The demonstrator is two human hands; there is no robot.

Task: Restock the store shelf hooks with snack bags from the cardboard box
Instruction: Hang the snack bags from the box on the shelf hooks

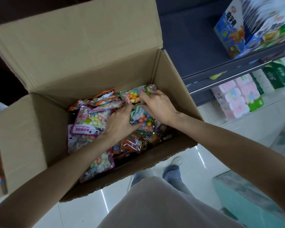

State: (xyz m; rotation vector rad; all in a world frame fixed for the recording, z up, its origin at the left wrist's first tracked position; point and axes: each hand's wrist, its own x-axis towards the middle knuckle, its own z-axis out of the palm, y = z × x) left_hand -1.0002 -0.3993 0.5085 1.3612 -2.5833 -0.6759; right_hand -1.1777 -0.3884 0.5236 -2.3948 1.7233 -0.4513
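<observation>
An open cardboard box (39,129) stands on the floor, filled with several clear snack bags of coloured candy balls. Both my hands are inside it. My left hand (120,122) lies over the pile with thumb and fingers curled round the edge of a green candy bag (143,119). My right hand (156,104) pinches the upper end of the same bag, right beside another green bag (132,95). A pink-labelled bag (89,120) lies left of my left hand. No shelf hooks are in view.
A dark store shelf (220,69) rises at the right, bearing a blue snack display carton (234,30), with pink and green packs (237,99) underneath. A teal box (247,199) sits at lower right. My legs and shoes (174,163) stand on the shiny white floor.
</observation>
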